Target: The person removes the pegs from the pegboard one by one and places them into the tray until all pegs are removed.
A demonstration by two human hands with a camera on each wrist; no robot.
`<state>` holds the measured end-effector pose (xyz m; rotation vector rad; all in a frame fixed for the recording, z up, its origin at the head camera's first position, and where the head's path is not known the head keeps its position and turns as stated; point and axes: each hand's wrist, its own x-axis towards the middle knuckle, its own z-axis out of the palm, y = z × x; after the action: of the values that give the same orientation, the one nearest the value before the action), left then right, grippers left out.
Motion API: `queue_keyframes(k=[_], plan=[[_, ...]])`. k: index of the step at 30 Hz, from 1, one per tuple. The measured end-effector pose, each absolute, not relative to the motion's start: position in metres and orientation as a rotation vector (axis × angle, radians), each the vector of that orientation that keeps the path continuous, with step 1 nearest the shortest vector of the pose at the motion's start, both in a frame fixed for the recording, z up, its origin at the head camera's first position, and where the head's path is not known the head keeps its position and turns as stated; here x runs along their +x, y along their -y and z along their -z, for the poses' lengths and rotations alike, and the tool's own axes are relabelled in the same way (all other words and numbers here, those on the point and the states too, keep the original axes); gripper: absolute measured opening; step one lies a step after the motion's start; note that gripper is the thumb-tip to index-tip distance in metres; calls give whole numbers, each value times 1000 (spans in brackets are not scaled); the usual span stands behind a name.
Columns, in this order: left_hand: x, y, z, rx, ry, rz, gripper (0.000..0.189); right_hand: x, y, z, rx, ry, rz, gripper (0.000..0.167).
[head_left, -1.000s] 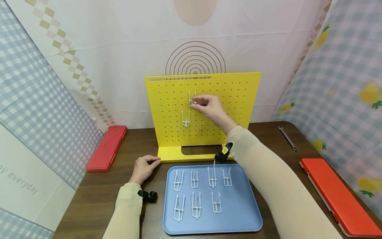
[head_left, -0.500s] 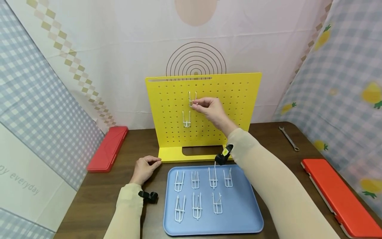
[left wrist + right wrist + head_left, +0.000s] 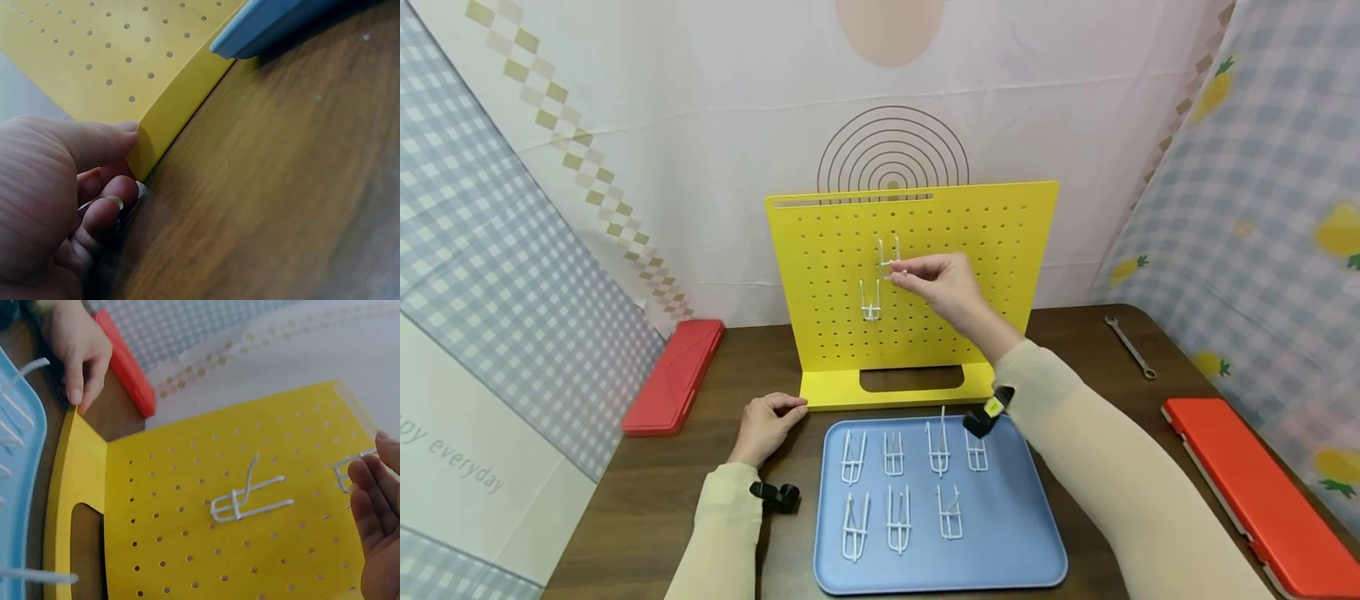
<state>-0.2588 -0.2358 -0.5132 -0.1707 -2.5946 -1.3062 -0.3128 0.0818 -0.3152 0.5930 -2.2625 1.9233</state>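
My right hand (image 3: 953, 287) pinches a white wire pegboard hook (image 3: 887, 262) between thumb and fingers, close in front of the upright yellow pegboard (image 3: 985, 275). In the right wrist view that hook (image 3: 340, 472) is partly hidden behind the fingers. Lower and slightly left, a second wire hook (image 3: 870, 310) hangs on the board, its arm sticking outward. At the base's front left corner, my left hand (image 3: 763, 429) grips the pegboard edge. The left wrist view shows the thumb (image 3: 106, 140) on top of that corner and the other fingers curled below it.
A blue tray (image 3: 1000, 550) in front of the board carries several more wire hooks (image 3: 898, 521) in two rows. One red case (image 3: 673, 379) lies at the left, another red case (image 3: 1255, 492) at the right. Behind the latter lies a wrench (image 3: 1130, 346) on the brown table (image 3: 1090, 367).
My right hand has moved a little down and to the right, and the pinched hook has shifted the same way. The left hand keeps its hold on the base corner.
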Motion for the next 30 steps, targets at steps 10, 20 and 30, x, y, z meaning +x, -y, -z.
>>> queue_keyframes(k=[10,20,30], plan=[[-261,234,517,-199,2583,1320,9,-227,-155,358,653,2351,-1520,12],[-260,239,515,-186,2581,1327,11,-171,-200,422,730,2493,-1615,10],[-260,236,515,-168,2601,1330,13,-152,-205,458,1066,2598,-1691,17]])
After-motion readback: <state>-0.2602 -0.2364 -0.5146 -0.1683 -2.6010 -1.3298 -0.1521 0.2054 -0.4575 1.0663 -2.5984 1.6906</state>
